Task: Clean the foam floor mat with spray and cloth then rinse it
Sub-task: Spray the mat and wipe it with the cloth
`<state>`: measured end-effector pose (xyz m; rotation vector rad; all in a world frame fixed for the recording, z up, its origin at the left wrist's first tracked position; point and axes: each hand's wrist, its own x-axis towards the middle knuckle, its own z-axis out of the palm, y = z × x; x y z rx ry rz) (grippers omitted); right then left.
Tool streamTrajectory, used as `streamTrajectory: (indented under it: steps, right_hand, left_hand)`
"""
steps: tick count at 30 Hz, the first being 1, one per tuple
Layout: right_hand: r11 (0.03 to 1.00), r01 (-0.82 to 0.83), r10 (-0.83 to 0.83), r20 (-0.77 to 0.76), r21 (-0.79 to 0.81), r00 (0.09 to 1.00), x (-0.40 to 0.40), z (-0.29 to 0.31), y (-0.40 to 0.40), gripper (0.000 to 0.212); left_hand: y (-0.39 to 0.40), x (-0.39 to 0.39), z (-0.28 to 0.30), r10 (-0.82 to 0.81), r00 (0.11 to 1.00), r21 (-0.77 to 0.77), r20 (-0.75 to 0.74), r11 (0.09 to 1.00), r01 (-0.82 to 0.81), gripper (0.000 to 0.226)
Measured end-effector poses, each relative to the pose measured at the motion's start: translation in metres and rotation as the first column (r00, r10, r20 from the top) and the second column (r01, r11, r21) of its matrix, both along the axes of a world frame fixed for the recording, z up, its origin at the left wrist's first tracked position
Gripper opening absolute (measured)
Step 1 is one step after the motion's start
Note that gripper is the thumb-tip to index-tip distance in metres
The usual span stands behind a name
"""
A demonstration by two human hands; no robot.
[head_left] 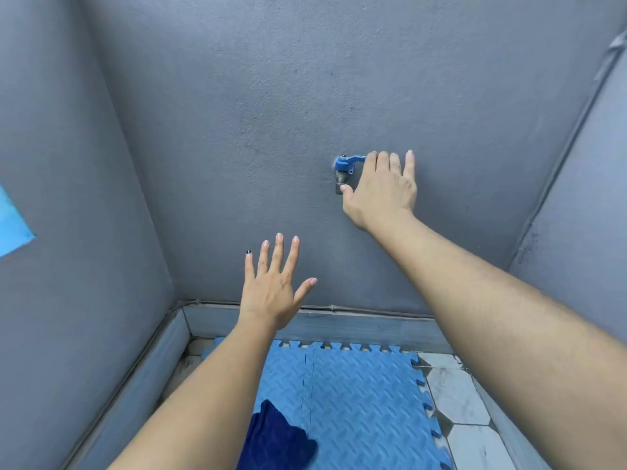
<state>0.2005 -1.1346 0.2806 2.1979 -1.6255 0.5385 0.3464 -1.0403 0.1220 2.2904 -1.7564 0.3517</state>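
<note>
The right hand [381,188] lays straight fingers on the blue tap [344,166]; the left hand [271,293] hangs spread and empty above the foam mat [366,401].

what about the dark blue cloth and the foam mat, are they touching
Touching. The head view shows the dark blue cloth lying crumpled directly on the foam mat.

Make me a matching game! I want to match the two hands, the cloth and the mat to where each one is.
Things:
1. right hand
2. left hand
3. dark blue cloth
4. foam mat

Places:
A. lying on the mat
B. touching the blue tap handle
C. on the tiled floor, at the foot of the grey wall
D. spread open in the air, holding nothing

Pairs: 1-B, 2-D, 3-A, 4-C
</note>
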Motion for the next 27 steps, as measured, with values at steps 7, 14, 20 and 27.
streamTrajectory:
  steps: [7,14,20,27]
  right_hand:
    - [0.997,0.07,-0.07,-0.037,0.025,0.997,0.007,0.002,0.01,0.079]
    - [0.996,0.09,-0.088,-0.044,0.025,0.995,0.011,0.001,0.016,0.082]
    - [0.996,0.083,-0.082,-0.053,0.019,0.995,0.01,-0.001,0.015,0.085]
    - [1.0,0.008,-0.01,-0.098,-0.016,0.995,-0.002,-0.016,0.005,0.093]
  left_hand:
    - [-0.003,-0.008,-0.002,-0.012,1.0,0.024,0.004,1.0,0.012,0.077]
    - [-0.003,-0.007,0.006,-0.004,1.0,0.027,-0.004,1.0,0.004,0.077]
    - [0.001,-0.006,0.002,-0.006,1.0,0.028,-0.016,1.0,0.006,0.077]
    - [0.003,-0.01,0.005,-0.016,1.0,0.031,-0.016,0.999,0.016,0.078]
